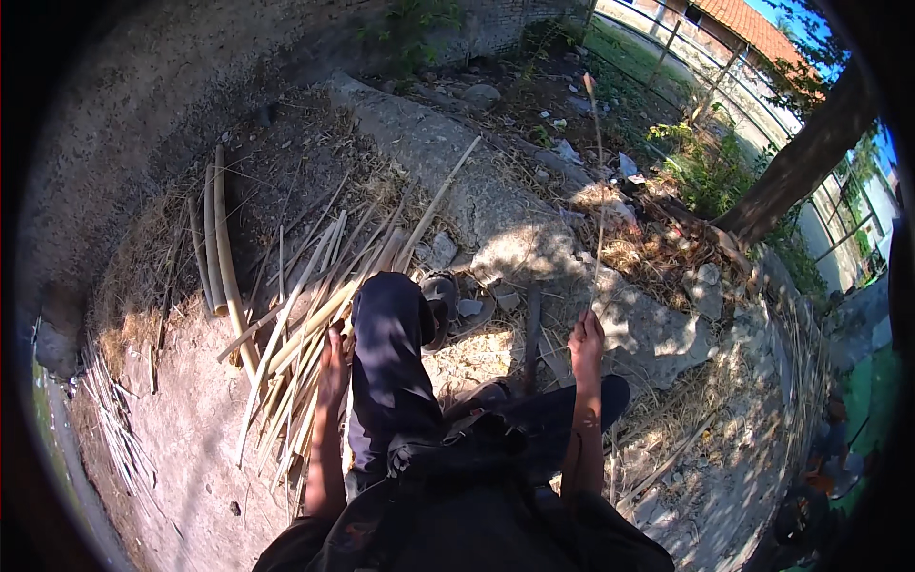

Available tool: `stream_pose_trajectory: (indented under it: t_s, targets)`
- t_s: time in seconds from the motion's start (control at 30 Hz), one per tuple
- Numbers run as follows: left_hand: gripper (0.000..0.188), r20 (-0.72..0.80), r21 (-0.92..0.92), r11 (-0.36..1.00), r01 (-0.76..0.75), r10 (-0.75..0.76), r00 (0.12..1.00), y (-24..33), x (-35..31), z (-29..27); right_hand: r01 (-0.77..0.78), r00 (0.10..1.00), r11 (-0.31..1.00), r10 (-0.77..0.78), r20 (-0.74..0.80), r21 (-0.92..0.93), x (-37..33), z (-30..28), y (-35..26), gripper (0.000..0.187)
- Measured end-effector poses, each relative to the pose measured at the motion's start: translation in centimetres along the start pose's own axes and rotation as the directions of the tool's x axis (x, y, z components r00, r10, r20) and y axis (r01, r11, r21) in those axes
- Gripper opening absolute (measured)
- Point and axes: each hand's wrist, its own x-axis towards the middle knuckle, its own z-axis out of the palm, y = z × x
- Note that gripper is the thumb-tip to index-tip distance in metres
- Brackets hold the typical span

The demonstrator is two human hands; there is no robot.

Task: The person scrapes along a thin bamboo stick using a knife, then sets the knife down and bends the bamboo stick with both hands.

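Note:
My right hand is closed round the near end of a long thin stick. The stick points away from me over the rubble, and its far tip looks reddish. My left hand lies beside my bent knee, fingers stretched out, against a loose heap of split bamboo strips. Nothing shows gripped in it, though part of its palm side is hidden. Within the heap, strips of differing widths cross one another, and a longer pale one sticks out toward the far right.
Thicker bamboo poles lie at the far left, and thin pale strips are scattered nearer the left edge. A broken concrete slab runs ahead of me. A leaning tree trunk stands at the right, with dry leaves and litter before it.

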Motion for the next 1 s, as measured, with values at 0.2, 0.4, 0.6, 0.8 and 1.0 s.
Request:
stream_pose_trajectory:
  t_s: [0.2, 0.4, 0.6, 0.8, 1.0]
  targets:
    - [0.064, -0.027, 0.089, 0.872, -0.481, 0.485, 0.874, 2.3, 2.9, 1.9, 0.172, 0.985, 0.973, -0.173, 0.012, -0.154, 1.2, 7.6, -11.5, 0.023]
    - [0.053, 0.056, 0.263, 0.758, -0.597, 0.606, 0.794, 11.8, 4.1, 6.0, 0.057, 0.995, 0.976, -0.071, -0.063, -0.211, 0.4, 2.3, -6.4, 0.026]
    - [0.045, 0.293, 0.321, 0.65, -0.689, 0.624, 0.725, 16.3, 4.3, 8.5, 0.154, 0.986, 0.983, -0.16, -0.056, -0.099, -1.6, 2.3, -3.3, 0.029]
    - [0.044, 0.377, 0.468, 0.525, -0.711, 0.609, 0.698, 16.2, 5.1, 11.3, 0.03, 0.999, 0.97, -0.038, -0.033, -0.24, -0.9, 3.3, -3.6, 0.027]
    - [0.055, 0.637, -0.02, 0.849, -0.527, 0.417, 0.648, 16.1, 7.3, 14.0, -0.033, 0.999, 0.833, 0.005, -0.052, -0.553, 0.1, 4.5, -0.1, 0.033]
